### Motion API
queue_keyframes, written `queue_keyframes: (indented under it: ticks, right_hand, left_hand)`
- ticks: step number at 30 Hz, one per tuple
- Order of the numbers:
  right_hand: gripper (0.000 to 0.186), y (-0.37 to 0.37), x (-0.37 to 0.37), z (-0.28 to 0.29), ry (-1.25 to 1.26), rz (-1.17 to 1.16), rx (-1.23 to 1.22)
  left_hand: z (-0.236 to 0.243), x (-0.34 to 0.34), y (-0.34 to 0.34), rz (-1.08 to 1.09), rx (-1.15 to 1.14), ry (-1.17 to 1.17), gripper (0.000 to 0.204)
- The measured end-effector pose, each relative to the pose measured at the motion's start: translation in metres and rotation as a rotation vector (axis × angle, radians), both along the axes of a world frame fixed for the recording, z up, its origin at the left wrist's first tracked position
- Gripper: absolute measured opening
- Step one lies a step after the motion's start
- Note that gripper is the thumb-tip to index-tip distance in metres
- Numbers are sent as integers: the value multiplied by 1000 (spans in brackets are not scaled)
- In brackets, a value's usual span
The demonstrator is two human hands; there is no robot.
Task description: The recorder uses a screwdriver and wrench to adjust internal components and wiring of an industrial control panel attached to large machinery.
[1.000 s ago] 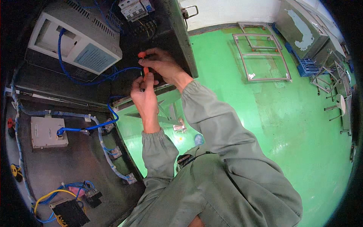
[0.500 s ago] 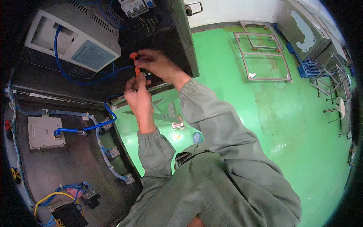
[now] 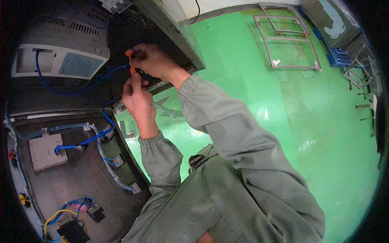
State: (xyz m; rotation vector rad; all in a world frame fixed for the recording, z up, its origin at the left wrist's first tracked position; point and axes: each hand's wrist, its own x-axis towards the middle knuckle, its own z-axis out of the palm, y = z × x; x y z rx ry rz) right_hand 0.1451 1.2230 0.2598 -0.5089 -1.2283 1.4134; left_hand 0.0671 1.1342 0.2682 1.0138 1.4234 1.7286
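Both my hands are together at the front edge of the dark cabinet, on a slim orange tool (image 3: 132,70) whose exact kind I cannot make out. My left hand (image 3: 139,99) pinches its lower part from below, thumb up against it. My right hand (image 3: 156,64) is closed round it just above, and a rounded orange end sticks out past the fingers. A blue cable (image 3: 60,90) runs from the white-fronted boxed unit (image 3: 81,62) toward my fingertips; whether they touch it is hidden.
The open door panel carries a light grey box (image 3: 48,152), a taped wire bundle (image 3: 106,156), connectors and a black module (image 3: 73,231) with loose wires. The cabinet's metal edge (image 3: 178,36) is beside my right hand. Metal frames (image 3: 287,40) lie on the green floor.
The whole view has shifted, so cabinet and hands sit further left and floor frames further right. My two hands keep their grip on the orange tool.
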Motion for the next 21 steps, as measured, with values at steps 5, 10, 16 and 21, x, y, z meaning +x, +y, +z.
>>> queue_keyframes:
  ticks: [5,10,16,21]
  right_hand:
    - [31,2,1,1,-106,-56,66]
    - [32,5,-4,-2,-34,-14,58]
    - [32,1,0,5,9,43,30]
    - [31,-9,5,16,-59,24,11]
  left_hand:
    - [3,4,0,14,-9,-18,18]
    - [2,3,-1,5,3,-45,20]
    - [2,0,2,19,11,-37,19]
    - [3,-2,0,33,48,-29,19]
